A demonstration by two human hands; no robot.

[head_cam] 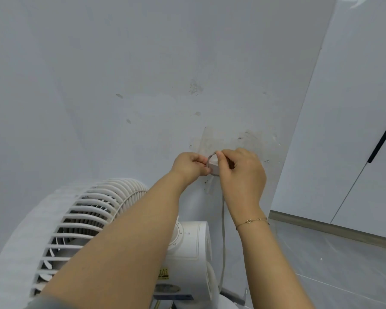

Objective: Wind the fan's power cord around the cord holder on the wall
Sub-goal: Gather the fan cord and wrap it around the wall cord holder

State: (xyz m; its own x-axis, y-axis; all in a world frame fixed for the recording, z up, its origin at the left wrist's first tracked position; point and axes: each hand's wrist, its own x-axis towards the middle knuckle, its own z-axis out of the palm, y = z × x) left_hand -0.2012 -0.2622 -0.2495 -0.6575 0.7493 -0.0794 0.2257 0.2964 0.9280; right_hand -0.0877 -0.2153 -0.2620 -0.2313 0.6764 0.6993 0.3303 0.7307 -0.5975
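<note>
Both hands are working at the wall, each grip pinched on the fan's power cord (223,219) where it meets the cord holder (214,165). The left hand (191,164) is curling its fingers around the cord just to the left of the white holder, apparently keeping the loop taut. The right hand (241,172) is pinching the cord with thumb and forefinger at the holder's top, where a short grey arc of cord is passing over it. Splitting the work this way is letting one hand anchor the turn while the other is guiding it around, so the loop is not slipping off.

The holder is sitting on a clear adhesive pad stuck to the scuffed grey wall (120,74), partly hidden behind the fingers, so how many turns are already on it cannot be told. Below the right wrist, which is wearing a thin bracelet (252,220), a long run of cord is hanging straight down the wall toward the floor, suggesting much of the winding is still ahead.

The white fan (80,221) is standing just beside the wall under the left forearm, its grille facing left and its motor housing near the hanging cord, close enough that the slack is reaching the holder without strain.
</note>
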